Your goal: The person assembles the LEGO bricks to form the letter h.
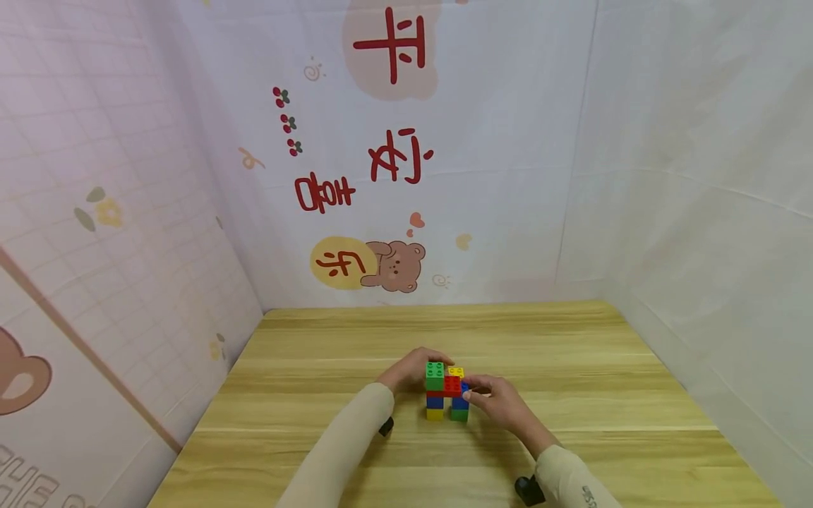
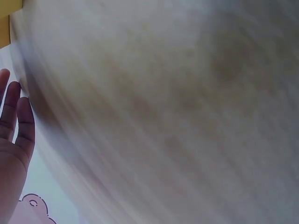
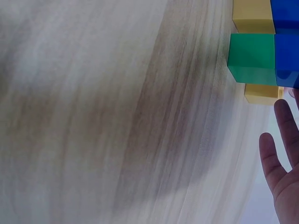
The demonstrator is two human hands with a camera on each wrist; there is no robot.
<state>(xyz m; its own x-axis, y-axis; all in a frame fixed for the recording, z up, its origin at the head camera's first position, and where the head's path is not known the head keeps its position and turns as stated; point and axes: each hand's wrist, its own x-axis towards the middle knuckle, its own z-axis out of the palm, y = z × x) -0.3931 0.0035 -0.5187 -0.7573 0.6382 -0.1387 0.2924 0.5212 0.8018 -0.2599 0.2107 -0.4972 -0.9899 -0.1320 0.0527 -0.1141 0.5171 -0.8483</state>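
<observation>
A small arch of toy building bricks stands on the table. Its left column has a yellow brick [image 1: 435, 415], a blue brick [image 1: 435, 402] and, higher, a green brick [image 1: 435, 376]. A red brick [image 1: 452, 385] bridges toward the right column, where blue [image 1: 460, 403] sits over green [image 1: 460, 415]. Behind shows a yellow brick [image 1: 456, 371]. My right hand [image 1: 498, 402] pinches the right column's upper blue part, thumb in front, forefinger higher up. My left hand [image 1: 416, 368] reaches around the left and back of the arch, fingers extended, thumb hidden; three of its fingers [image 2: 25, 123] show loosely straight.
The wood-grained table [image 1: 305, 353] stretches around the bricks. White printed cloth [image 1: 495, 176] rises behind it and along both sides. Black wrist cameras [image 1: 529, 490] sit under both forearms, low over the tabletop.
</observation>
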